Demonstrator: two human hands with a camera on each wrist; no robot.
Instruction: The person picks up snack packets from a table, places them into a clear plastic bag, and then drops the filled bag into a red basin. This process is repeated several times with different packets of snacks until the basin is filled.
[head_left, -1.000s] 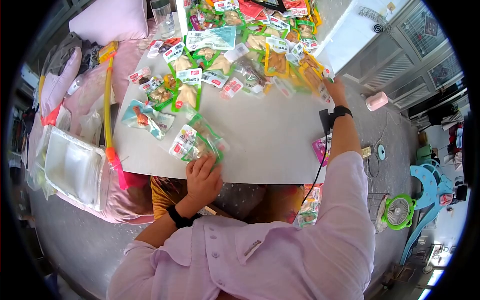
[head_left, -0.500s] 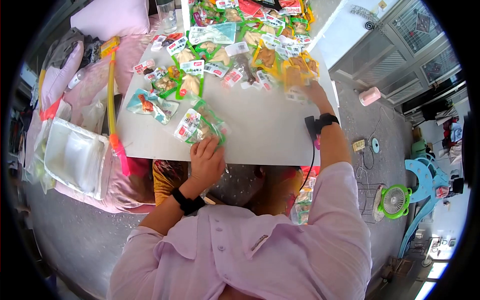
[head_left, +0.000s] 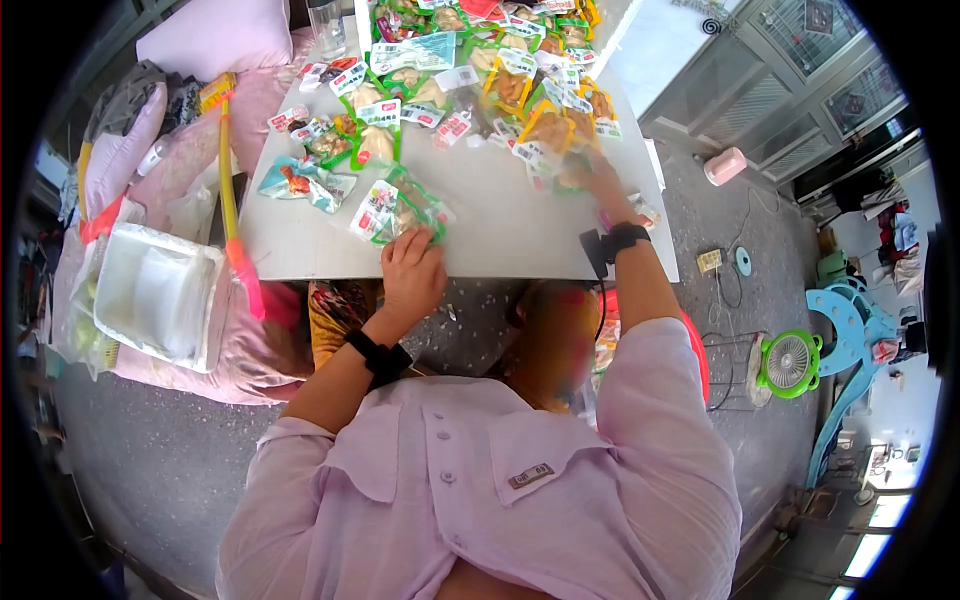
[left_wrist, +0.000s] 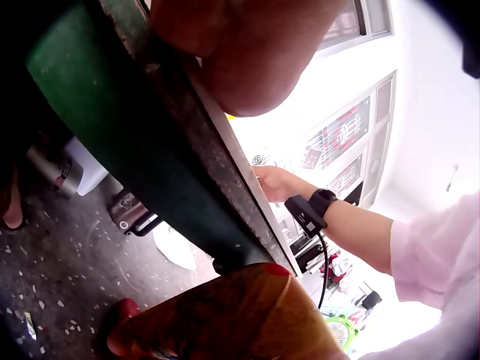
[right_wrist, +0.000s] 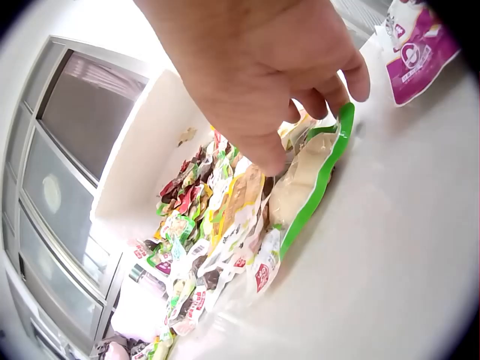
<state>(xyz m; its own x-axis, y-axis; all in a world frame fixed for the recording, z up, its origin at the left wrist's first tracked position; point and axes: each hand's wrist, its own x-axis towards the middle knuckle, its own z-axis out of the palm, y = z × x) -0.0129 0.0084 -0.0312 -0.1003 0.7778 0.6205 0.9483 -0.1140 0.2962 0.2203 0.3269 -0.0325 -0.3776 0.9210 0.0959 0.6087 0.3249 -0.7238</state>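
My left hand (head_left: pixel 413 270) rests its fingers on the near end of a clear, green-edged snack packet (head_left: pixel 400 210) at the table's front edge. In the left wrist view, that hand hangs over the table rim and its packet is hidden. At the right side of the table, my right hand (head_left: pixel 603 188) holds another green-edged packet, blurred in the head view. The right wrist view shows this packet (right_wrist: pixel 300 187) with pale food inside, tilted on edge between thumb and fingers. Yellow-edged packets (head_left: pixel 550 130) lie just beyond it.
Many packets, green-edged ones (head_left: pixel 377 140) among them, spread across the back of the white table (head_left: pixel 480 225) up to a white box (right_wrist: pixel 142 165). A chicken-leg packet (head_left: pixel 305 185) lies at left. A purple packet (right_wrist: pixel 424 56) is near the right hand. A white foam tray (head_left: pixel 160 295) stands left.
My right hand has moved left and nearer along the pile; a yellow-edged packet was at it earlier, a green-edged one now. The left hand stays on its packet. The head view has shifted.
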